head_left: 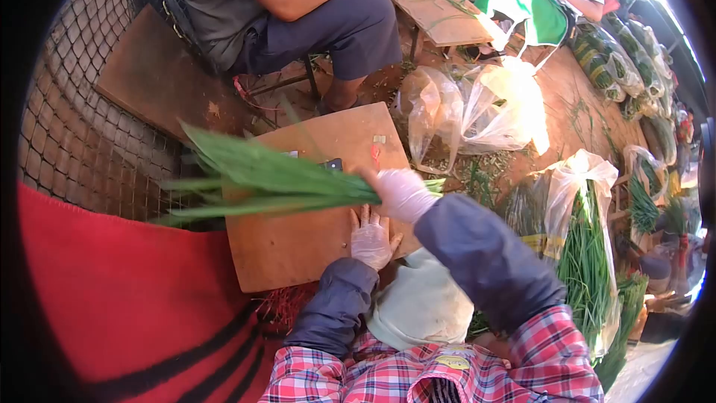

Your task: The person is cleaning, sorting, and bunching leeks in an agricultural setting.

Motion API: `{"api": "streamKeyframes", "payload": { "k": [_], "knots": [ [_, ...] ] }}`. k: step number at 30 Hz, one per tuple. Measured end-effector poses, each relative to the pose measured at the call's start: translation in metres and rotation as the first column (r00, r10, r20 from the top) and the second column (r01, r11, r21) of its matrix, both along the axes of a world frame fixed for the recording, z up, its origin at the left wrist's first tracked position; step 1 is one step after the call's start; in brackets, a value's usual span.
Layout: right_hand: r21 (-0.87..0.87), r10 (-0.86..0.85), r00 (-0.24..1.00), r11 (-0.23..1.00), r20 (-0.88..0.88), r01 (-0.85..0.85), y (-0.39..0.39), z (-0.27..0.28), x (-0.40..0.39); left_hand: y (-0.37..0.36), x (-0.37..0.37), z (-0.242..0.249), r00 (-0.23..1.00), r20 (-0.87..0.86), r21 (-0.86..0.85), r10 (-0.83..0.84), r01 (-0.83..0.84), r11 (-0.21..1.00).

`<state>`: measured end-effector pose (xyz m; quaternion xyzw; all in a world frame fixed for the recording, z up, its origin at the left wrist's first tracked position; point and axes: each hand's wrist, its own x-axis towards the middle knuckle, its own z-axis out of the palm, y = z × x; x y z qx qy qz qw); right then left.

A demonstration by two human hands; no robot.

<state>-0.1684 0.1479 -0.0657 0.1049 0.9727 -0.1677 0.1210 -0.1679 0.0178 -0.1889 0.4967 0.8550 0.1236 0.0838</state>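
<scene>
A bunch of long green leafy stalks hangs over a small wooden table, its leaf tips blurred and pointing left. My right hand, in a thin clear glove, is closed around the stalks near their cut ends, which stick out to the right. My left hand, gloved too, rests on the table's near right part with its fingers apart and nothing in it. A dark phone-like object lies on the table, partly hidden behind the leaves.
A seated person is beyond the table. Plastic bags lie on the floor at the right, near a bag of green stalks. Red cloth covers the left front. Another person's arm shows at the top right.
</scene>
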Motion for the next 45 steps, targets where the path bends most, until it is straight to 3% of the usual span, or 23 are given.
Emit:
{"api": "streamKeyframes", "payload": {
  "k": [1,5,7,12,15,18,21,25,28,30,34,35,38,40,41,42,44,45],
  "knots": [
    [0.092,0.011,0.994,0.996,0.106,-0.02,-0.004,-0.025,-0.006,-0.002,0.0,-0.002,1.0,0.001,-0.006,-0.01,0.01,1.0],
    [-0.025,-0.062,0.998,0.998,0.03,0.063,0.01,-0.081,0.003,-0.007,-0.001,0.012,1.0,0.005,0.08,0.021,-0.021,0.997],
    [-0.013,-0.023,0.999,1.0,0.041,0.023,0.013,-0.082,-0.001,-0.012,0.002,0.025,0.999,0.046,0.052,0.022,-0.024,0.998],
    [0.226,0.118,0.993,0.967,0.001,-0.115,0.006,-0.092,-0.011,-0.026,0.001,0.023,0.994,0.108,0.079,0.029,-0.038,0.996],
    [0.256,0.201,0.979,0.948,-0.03,-0.187,0.0,-0.091,-0.01,-0.032,0.0,0.021,0.996,0.081,0.097,0.027,-0.035,0.995],
    [0.224,0.178,0.982,0.961,-0.058,-0.161,-0.004,-0.095,-0.011,-0.033,0.001,0.018,0.997,0.053,0.08,0.054,-0.058,0.995],
    [0.143,0.08,0.996,0.987,-0.037,-0.074,-0.01,-0.087,-0.002,-0.033,0.007,0.02,0.997,0.047,0.071,0.054,-0.057,0.996],
    [0.171,0.056,0.985,0.985,-0.165,-0.028,-0.003,-0.063,0.02,-0.041,0.008,0.022,0.997,0.068,0.09,0.033,-0.039,0.995],
    [-0.007,-0.027,0.945,1.0,-0.327,0.026,0.007,-0.029,0.052,-0.058,0.006,0.016,0.993,0.104,0.158,0.053,-0.069,0.985],
    [-0.09,-0.076,0.932,0.995,-0.355,0.047,0.02,-0.003,0.09,-0.071,0.004,0.015,0.995,0.087,0.199,0.052,-0.069,0.978],
    [-0.145,-0.354,0.85,0.935,-0.391,0.323,0.037,0.033,0.204,-0.086,-0.002,0.014,0.996,0.084,0.23,0.022,-0.041,0.972],
    [-0.125,-0.426,0.821,0.903,-0.38,0.411,0.039,0.042,0.237,-0.086,-0.004,0.014,0.998,0.054,0.228,0.01,-0.022,0.973],
    [0.004,-0.636,0.647,0.712,-0.42,0.702,0.028,0.056,0.353,-0.085,-0.007,0.027,0.975,0.221,0.249,-0.029,-0.027,0.968],
    [0.057,-0.766,0.456,0.486,-0.453,0.872,0.012,0.069,0.44,-0.079,-0.008,0.041,0.946,0.321,0.252,-0.041,-0.044,0.967],
    [0.055,-0.791,0.353,0.378,-0.5,0.924,0.007,0.073,0.479,-0.069,-0.014,0.046,0.974,0.21,0.314,-0.089,0.019,0.949],
    [0.134,-0.807,0.265,0.229,-0.528,0.964,0.0,0.075,0.506,-0.058,-0.019,0.057,0.974,0.206,0.356,-0.097,0.017,0.934],
    [0.074,-0.819,0.053,0.013,-0.571,0.997,-0.016,0.054,0.585,-0.034,-0.01,0.083,0.946,0.308,0.368,-0.099,-0.022,0.93],
    [0.063,-0.811,-0.05,-0.107,-0.584,0.992,-0.059,0.091,0.618,-0.025,0.022,0.101,0.915,0.372,0.377,-0.158,0.007,0.926]
  ]
}}
